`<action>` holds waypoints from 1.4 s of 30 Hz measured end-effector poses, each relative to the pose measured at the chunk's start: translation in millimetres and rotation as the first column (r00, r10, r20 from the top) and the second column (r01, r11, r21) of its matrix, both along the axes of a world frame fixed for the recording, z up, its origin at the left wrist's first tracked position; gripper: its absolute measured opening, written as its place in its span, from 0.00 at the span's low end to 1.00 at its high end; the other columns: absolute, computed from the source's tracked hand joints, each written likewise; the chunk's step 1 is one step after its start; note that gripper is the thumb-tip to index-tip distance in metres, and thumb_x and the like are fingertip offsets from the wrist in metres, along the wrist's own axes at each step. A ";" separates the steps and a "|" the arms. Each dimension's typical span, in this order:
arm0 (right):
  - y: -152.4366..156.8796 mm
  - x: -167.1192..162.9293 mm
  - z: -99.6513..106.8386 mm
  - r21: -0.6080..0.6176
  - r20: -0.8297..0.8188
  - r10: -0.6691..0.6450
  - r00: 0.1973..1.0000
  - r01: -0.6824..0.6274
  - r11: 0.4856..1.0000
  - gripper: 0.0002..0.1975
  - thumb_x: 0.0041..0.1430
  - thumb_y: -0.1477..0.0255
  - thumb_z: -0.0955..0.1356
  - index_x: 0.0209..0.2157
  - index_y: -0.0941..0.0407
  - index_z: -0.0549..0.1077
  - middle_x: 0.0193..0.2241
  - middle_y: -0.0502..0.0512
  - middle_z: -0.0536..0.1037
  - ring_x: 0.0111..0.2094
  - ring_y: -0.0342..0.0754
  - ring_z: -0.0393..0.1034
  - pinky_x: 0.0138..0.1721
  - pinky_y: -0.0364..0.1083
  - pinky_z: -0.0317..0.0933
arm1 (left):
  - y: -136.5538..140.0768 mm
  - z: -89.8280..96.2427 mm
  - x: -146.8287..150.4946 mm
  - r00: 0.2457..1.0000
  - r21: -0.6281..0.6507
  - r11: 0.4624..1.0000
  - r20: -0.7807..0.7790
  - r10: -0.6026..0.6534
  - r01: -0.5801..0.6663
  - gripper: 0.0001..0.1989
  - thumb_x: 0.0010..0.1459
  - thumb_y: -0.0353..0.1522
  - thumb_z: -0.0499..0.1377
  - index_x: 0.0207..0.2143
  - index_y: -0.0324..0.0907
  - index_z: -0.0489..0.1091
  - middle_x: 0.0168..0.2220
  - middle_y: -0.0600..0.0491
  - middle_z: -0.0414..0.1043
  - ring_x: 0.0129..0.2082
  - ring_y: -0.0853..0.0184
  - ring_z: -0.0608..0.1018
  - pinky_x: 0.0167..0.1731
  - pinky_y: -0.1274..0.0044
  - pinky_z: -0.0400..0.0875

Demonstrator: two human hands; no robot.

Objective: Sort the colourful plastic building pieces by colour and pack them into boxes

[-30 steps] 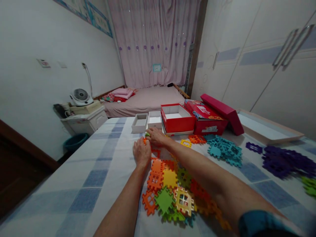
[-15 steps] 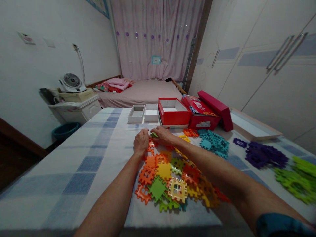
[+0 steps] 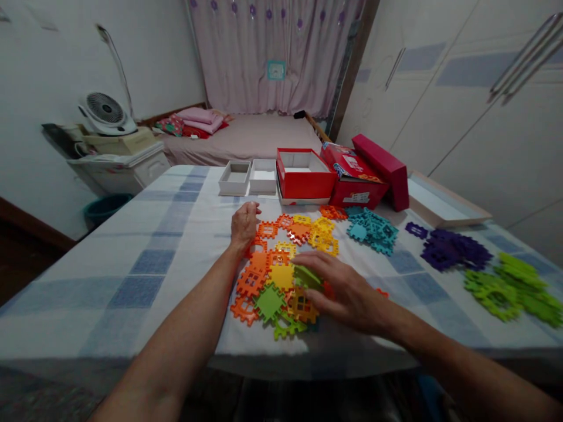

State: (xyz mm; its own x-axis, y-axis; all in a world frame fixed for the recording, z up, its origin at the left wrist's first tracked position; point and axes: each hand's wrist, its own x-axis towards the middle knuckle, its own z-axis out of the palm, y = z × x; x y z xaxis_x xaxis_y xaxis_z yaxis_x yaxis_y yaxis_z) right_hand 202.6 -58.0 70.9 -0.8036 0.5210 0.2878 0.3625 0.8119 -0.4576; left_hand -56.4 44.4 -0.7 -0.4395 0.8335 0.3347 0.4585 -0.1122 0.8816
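Note:
My left hand (image 3: 245,225) rests on the cloth at the left edge of orange interlocking plastic pieces (image 3: 267,229). Its fingers are curled, and whatever they hold, if anything, is hidden. Over the right side of a mixed pile, my right hand (image 3: 345,287) has its thumb and fingers around a tilted green plastic piece (image 3: 308,278). Below the fingers lies an amber window-shaped piece (image 3: 302,305). A square green piece (image 3: 270,301) and a yellow piece (image 3: 281,276) lie in the pile. Yellow pieces (image 3: 323,237) are grouped beyond my right hand.
Teal pieces (image 3: 373,231), purple pieces (image 3: 455,249) and lime pieces (image 3: 512,287) lie in heaps to the right. Along the far edge stand two small white boxes (image 3: 235,186), an open red box (image 3: 308,183), a closed red box (image 3: 358,193) and a shallow tray (image 3: 460,223).
My right hand has moved from beside my left hand back toward me, over the right side of the pile. My left hand stays by the orange pieces. The view has tilted down.

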 end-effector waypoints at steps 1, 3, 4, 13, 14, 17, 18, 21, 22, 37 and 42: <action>-14.3 4.6 -4.8 0.014 0.005 0.025 1.000 -0.025 1.000 0.23 0.60 0.72 0.66 0.57 0.55 0.62 0.55 0.60 0.68 0.55 0.49 0.62 0.55 0.50 0.59 | 0.3 -0.4 -0.1 1.000 0.001 1.000 0.017 0.004 -0.004 0.22 0.63 0.43 0.43 0.40 0.40 0.72 0.33 0.49 0.77 0.31 0.66 0.78 0.30 0.77 0.70; -34.1 8.9 -16.6 0.069 0.035 0.077 0.996 -0.079 0.994 0.23 0.59 0.75 0.65 0.57 0.54 0.62 0.55 0.59 0.68 0.56 0.50 0.61 0.55 0.51 0.58 | 1.0 -1.5 -0.3 0.999 -0.002 1.000 0.046 0.000 0.000 0.22 0.63 0.43 0.43 0.40 0.39 0.72 0.34 0.49 0.76 0.31 0.67 0.78 0.30 0.78 0.71; -39.4 9.4 -22.6 0.098 0.061 0.100 0.993 -0.106 0.990 0.23 0.60 0.76 0.65 0.56 0.54 0.63 0.55 0.58 0.69 0.56 0.50 0.61 0.55 0.52 0.58 | 1.4 -2.2 -0.4 0.998 -0.001 1.000 0.056 -0.006 0.006 0.22 0.63 0.43 0.43 0.40 0.39 0.72 0.34 0.49 0.76 0.31 0.67 0.78 0.30 0.78 0.72; -16.9 11.6 -45.5 0.189 0.045 -0.109 0.993 0.099 0.977 0.26 0.55 0.81 0.64 0.57 0.56 0.63 0.55 0.61 0.68 0.54 0.54 0.61 0.53 0.55 0.60 | 4.3 -3.8 -4.3 0.998 -0.024 1.000 0.066 0.012 -0.010 0.22 0.63 0.42 0.43 0.39 0.39 0.72 0.34 0.49 0.76 0.28 0.68 0.77 0.30 0.77 0.72; -16.6 11.8 -43.2 0.171 0.024 -0.120 0.993 0.114 0.979 0.27 0.55 0.81 0.64 0.57 0.56 0.62 0.55 0.61 0.67 0.55 0.53 0.61 0.53 0.54 0.60 | 4.4 -3.6 -4.7 0.998 -0.031 0.999 0.053 0.017 -0.016 0.22 0.63 0.42 0.43 0.39 0.39 0.72 0.34 0.48 0.76 0.28 0.68 0.77 0.31 0.77 0.71; -22.1 7.4 -34.2 0.125 -0.003 -0.093 0.996 0.093 0.988 0.28 0.54 0.81 0.64 0.58 0.56 0.61 0.56 0.61 0.65 0.56 0.52 0.59 0.55 0.53 0.58 | 4.4 -2.0 -4.7 1.000 -0.049 0.999 0.002 0.020 -0.020 0.21 0.62 0.40 0.43 0.37 0.39 0.72 0.35 0.47 0.77 0.31 0.66 0.77 0.34 0.76 0.71; -24.8 3.9 -31.6 0.125 -0.002 -0.076 0.997 0.075 0.989 0.29 0.53 0.81 0.64 0.58 0.56 0.61 0.56 0.61 0.65 0.56 0.52 0.59 0.56 0.53 0.58 | 4.2 -1.1 -4.3 1.000 -0.059 0.998 -0.019 0.022 -0.023 0.21 0.62 0.40 0.43 0.36 0.39 0.73 0.35 0.47 0.77 0.32 0.65 0.77 0.34 0.75 0.70; -32.3 -12.1 -28.1 0.141 0.040 -0.010 0.999 0.004 0.990 0.30 0.51 0.79 0.65 0.57 0.57 0.61 0.55 0.61 0.65 0.55 0.54 0.59 0.55 0.54 0.58 | 3.7 0.9 -3.4 0.997 -0.090 0.995 -0.077 0.026 -0.033 0.21 0.62 0.39 0.43 0.34 0.40 0.73 0.35 0.47 0.77 0.33 0.64 0.77 0.36 0.74 0.70; -34.5 -18.8 -28.5 0.146 0.059 0.000 0.998 -0.009 0.989 0.29 0.51 0.79 0.65 0.57 0.57 0.62 0.55 0.61 0.65 0.54 0.55 0.59 0.54 0.54 0.58 | 3.6 1.1 -3.5 0.995 -0.095 0.995 -0.096 0.029 -0.038 0.21 0.62 0.39 0.43 0.34 0.41 0.73 0.36 0.47 0.77 0.34 0.64 0.77 0.36 0.74 0.70; -32.4 -58.5 -51.2 0.156 0.068 -0.116 0.991 0.105 0.982 0.14 0.59 0.77 0.65 0.47 0.55 0.68 0.43 0.57 0.75 0.44 0.52 0.66 0.46 0.53 0.57 | 3.6 -0.5 -4.3 0.978 -0.094 0.994 -0.207 0.030 -0.050 0.24 0.63 0.40 0.42 0.32 0.41 0.75 0.36 0.46 0.78 0.38 0.61 0.78 0.43 0.72 0.68; -13.4 -29.4 -23.4 -0.004 -0.167 -0.238 0.957 0.241 0.971 0.12 0.58 0.76 0.65 0.44 0.54 0.70 0.43 0.56 0.76 0.46 0.51 0.68 0.47 0.50 0.59 | 3.5 0.5 -4.0 0.978 -0.112 0.992 -0.206 0.028 -0.052 0.23 0.63 0.39 0.42 0.32 0.41 0.75 0.36 0.46 0.78 0.38 0.61 0.78 0.42 0.72 0.68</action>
State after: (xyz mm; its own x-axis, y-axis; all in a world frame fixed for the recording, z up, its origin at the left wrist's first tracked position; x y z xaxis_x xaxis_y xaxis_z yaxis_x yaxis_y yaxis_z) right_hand 173.3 -71.4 47.6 -0.5965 0.6863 0.4161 0.4676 0.7185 -0.5148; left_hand -60.4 47.9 -0.2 -0.4059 0.8552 0.3224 0.6314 0.0073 0.7754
